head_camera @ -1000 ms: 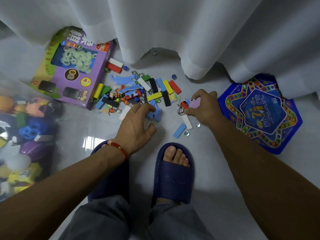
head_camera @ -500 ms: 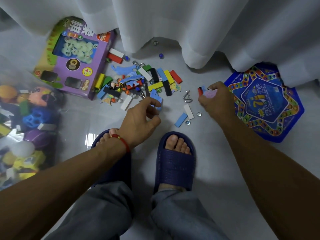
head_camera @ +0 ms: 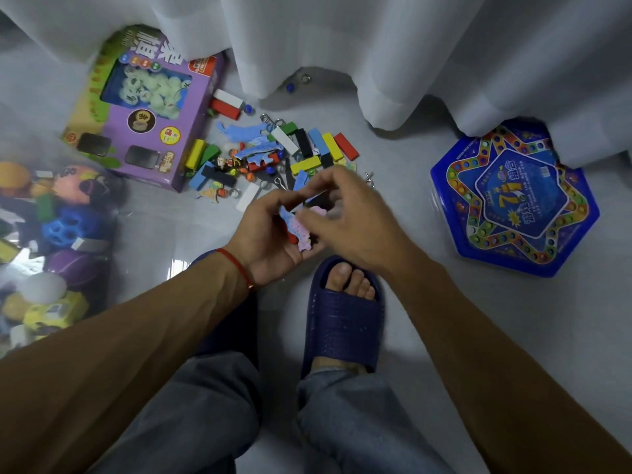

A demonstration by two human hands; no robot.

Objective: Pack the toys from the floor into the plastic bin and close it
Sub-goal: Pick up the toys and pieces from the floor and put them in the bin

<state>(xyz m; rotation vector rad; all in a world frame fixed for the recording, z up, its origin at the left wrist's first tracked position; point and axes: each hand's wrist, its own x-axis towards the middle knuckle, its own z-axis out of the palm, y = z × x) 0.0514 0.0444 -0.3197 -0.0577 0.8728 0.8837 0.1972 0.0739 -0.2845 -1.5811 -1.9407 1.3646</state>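
Note:
My left hand is turned palm up over the floor and cups small toy pieces: blue and pink foam shapes and a red block. My right hand hovers just over that palm, its blurred fingertips pinching a pink foam piece. A pile of coloured blocks, marbles, metal rings and blue foam shapes lies on the floor beyond my hands. The clear plastic bin stands at the left with several toys inside; no lid is in view.
A purple boxed game lies at the back left beside the pile. A blue hexagonal game board sits at the right. White curtains hang along the back, with marbles under the hem. My feet in blue slippers stand below my hands.
My right hand carried the pink piece and red block leftward to my left hand. My left hand turned palm up with a blue foam piece and now cups the pieces.

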